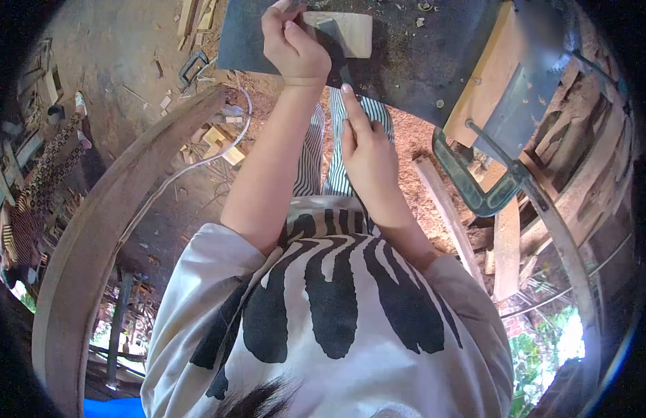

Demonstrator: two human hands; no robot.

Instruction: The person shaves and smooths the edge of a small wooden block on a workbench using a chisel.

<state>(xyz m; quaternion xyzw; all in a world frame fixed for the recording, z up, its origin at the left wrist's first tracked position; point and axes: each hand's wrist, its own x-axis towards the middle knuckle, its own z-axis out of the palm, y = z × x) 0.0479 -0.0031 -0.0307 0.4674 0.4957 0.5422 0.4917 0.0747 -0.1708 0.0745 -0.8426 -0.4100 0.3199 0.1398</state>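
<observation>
My left hand [296,49] is closed, with curled fingers, over the dark work surface [413,63], beside a pale wooden block [356,35]. What its fingers grip is hidden. A dark, flat strip [328,29] lies against the block and runs down toward the surface's near edge. My right hand [370,150] is nearer my body, its index finger stretched up to that edge by the strip's lower end, its thumb apart. Nothing shows in it.
A green clamp [476,198] grips the right side by a wooden board [487,76]. A curved beam [93,209] with a pale cable [190,167] arcs at left. Another person's patterned clothing [48,171] shows far left. Wood scraps [225,144] and shavings [413,188] cover the ground.
</observation>
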